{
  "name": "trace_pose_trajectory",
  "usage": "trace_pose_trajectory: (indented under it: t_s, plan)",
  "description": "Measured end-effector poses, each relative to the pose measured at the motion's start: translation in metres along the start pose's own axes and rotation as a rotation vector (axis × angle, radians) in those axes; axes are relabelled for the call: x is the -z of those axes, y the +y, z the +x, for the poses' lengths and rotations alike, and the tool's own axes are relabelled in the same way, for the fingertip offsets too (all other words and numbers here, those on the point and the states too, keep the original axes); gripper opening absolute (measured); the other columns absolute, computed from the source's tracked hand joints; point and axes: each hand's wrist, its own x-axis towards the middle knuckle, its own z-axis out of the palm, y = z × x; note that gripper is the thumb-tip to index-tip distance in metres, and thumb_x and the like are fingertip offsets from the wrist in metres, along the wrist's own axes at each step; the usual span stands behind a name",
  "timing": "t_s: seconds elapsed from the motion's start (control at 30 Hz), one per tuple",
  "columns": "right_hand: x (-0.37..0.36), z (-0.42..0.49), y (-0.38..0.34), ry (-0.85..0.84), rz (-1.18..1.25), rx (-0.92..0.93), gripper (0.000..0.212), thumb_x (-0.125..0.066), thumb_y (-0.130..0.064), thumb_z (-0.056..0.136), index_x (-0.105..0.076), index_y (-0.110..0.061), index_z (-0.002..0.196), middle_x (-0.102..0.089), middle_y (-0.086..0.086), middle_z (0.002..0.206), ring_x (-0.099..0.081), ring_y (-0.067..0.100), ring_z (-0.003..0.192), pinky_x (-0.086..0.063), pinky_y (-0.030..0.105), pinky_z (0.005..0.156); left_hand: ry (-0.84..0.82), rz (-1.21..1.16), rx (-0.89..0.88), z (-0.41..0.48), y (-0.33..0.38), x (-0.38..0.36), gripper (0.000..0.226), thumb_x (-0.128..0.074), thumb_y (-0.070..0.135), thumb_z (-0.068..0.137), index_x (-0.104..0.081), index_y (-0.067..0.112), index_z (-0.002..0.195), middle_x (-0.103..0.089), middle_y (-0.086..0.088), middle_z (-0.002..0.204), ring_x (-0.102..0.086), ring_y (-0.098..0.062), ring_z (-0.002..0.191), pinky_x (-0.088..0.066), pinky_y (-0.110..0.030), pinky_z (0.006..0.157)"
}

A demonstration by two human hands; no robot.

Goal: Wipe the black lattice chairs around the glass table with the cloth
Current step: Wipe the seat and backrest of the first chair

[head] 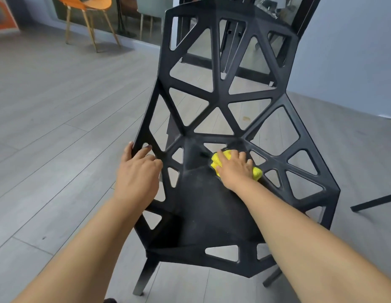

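Observation:
A black lattice chair fills the middle of the view, its backrest rising away from me and its seat below my arms. My right hand presses a bunched yellow cloth flat against the seat's back right part, close to where seat and backrest meet. The cloth shows only at the hand's edges. My left hand holds the chair's left edge, thumb outside the rim and fingers hooked over the lattice bars.
Grey plank floor lies all around. An orange chair on wooden legs stands at the far left. Behind the backrest is a dark-framed glass table. Another black leg juts in at the right.

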Motion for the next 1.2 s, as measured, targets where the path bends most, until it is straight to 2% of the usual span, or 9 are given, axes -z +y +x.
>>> trace_pose_trajectory:
  t_s: [0.17, 0.3, 0.6, 0.77, 0.87, 0.9, 1.0, 1.1, 1.2]
  plan:
    - [0.002, -0.021, -0.081, 0.110, 0.135, 0.357, 0.058, -0.039, -0.040, 0.097, -0.013, -0.032, 0.147, -0.025, 0.008, 0.148, -0.029, 0.033, 0.125, -0.027, 0.047, 0.098, 0.118, -0.037, -0.024, 0.003, 0.000, -0.004, 0.024, -0.063, -0.002, 0.065, -0.072, 0.020, 0.069, -0.069, 0.003, 0.072, -0.060, -0.027, 0.113, -0.010, -0.043, 0.109]
    - [-0.005, -0.012, -0.064, 0.163, 0.185, 0.454, 0.060, -0.044, -0.035, 0.096, -0.015, -0.035, 0.149, -0.024, 0.001, 0.151, -0.028, 0.027, 0.129, -0.027, 0.042, 0.101, 0.141, -0.031, -0.042, 0.001, 0.001, -0.004, 0.028, -0.056, 0.000, 0.070, -0.072, 0.023, 0.072, -0.071, 0.004, 0.075, -0.061, -0.026, 0.111, -0.015, -0.047, 0.108]
    - [-0.010, 0.061, -0.077, 0.325, 0.306, 0.303, 0.064, -0.057, -0.007, 0.088, -0.041, -0.044, 0.138, -0.042, -0.008, 0.141, -0.037, 0.020, 0.124, -0.031, 0.035, 0.098, 0.004, 0.094, -0.082, -0.002, 0.001, -0.005, 0.014, -0.059, 0.009, 0.069, -0.065, 0.022, 0.069, -0.063, 0.006, 0.072, -0.060, -0.022, 0.104, -0.016, -0.054, 0.108]
    - [-0.003, 0.081, -0.045, 0.320, 0.286, 0.130, 0.060, -0.055, -0.008, 0.092, -0.040, -0.042, 0.139, -0.039, 0.000, 0.135, -0.037, 0.026, 0.119, -0.034, 0.037, 0.096, -0.014, 0.132, -0.089, -0.003, 0.003, -0.007, 0.010, -0.062, 0.012, 0.073, -0.060, 0.021, 0.067, -0.054, 0.006, 0.067, -0.059, -0.023, 0.079, -0.017, -0.057, 0.109]
    - [-0.006, 0.091, -0.023, 0.342, 0.202, 0.175, 0.057, -0.059, -0.015, 0.090, -0.042, -0.043, 0.136, -0.041, 0.002, 0.129, -0.039, 0.028, 0.113, -0.036, 0.038, 0.092, -0.016, 0.136, -0.073, -0.002, 0.003, -0.006, 0.011, -0.061, 0.012, 0.074, -0.061, 0.021, 0.068, -0.053, 0.007, 0.066, -0.058, -0.022, 0.075, -0.017, -0.056, 0.110]
    - [-0.009, 0.092, -0.013, 0.331, 0.224, 0.124, 0.050, -0.059, -0.021, 0.090, -0.045, -0.038, 0.135, -0.042, 0.004, 0.126, -0.041, 0.029, 0.110, -0.036, 0.038, 0.091, -0.010, 0.145, -0.068, -0.003, 0.003, -0.006, 0.012, -0.060, 0.011, 0.075, -0.060, 0.021, 0.068, -0.052, 0.007, 0.066, -0.057, -0.022, 0.075, -0.016, -0.056, 0.111]
    - [-0.012, 0.096, 0.030, 0.284, 0.101, -0.053, 0.040, -0.038, -0.036, 0.093, -0.048, -0.034, 0.132, -0.042, 0.005, 0.125, -0.040, 0.029, 0.111, -0.033, 0.036, 0.088, 0.013, 0.139, -0.059, -0.002, 0.004, -0.007, 0.014, -0.057, 0.008, 0.074, -0.056, 0.019, 0.066, -0.048, 0.006, 0.063, -0.055, -0.023, 0.071, -0.019, -0.056, 0.110]
    - [0.005, 0.098, 0.066, 0.235, -0.127, -0.086, 0.037, -0.043, -0.029, 0.097, -0.050, -0.037, 0.132, -0.042, 0.003, 0.129, -0.035, 0.027, 0.115, -0.032, 0.038, 0.089, 0.010, 0.145, -0.040, -0.001, 0.005, -0.009, 0.014, -0.058, 0.007, 0.073, -0.057, 0.019, 0.065, -0.048, 0.006, 0.062, -0.055, -0.023, 0.071, -0.018, -0.057, 0.110]
    - [0.013, 0.091, 0.066, 0.388, -0.046, -0.087, 0.043, -0.057, -0.016, 0.089, -0.054, -0.034, 0.129, -0.043, 0.007, 0.130, -0.038, 0.030, 0.112, -0.034, 0.040, 0.090, -0.006, 0.146, -0.030, 0.000, 0.005, -0.011, 0.013, -0.060, 0.008, 0.071, -0.061, 0.020, 0.066, -0.052, 0.007, 0.063, -0.057, -0.023, 0.073, -0.016, -0.057, 0.110]
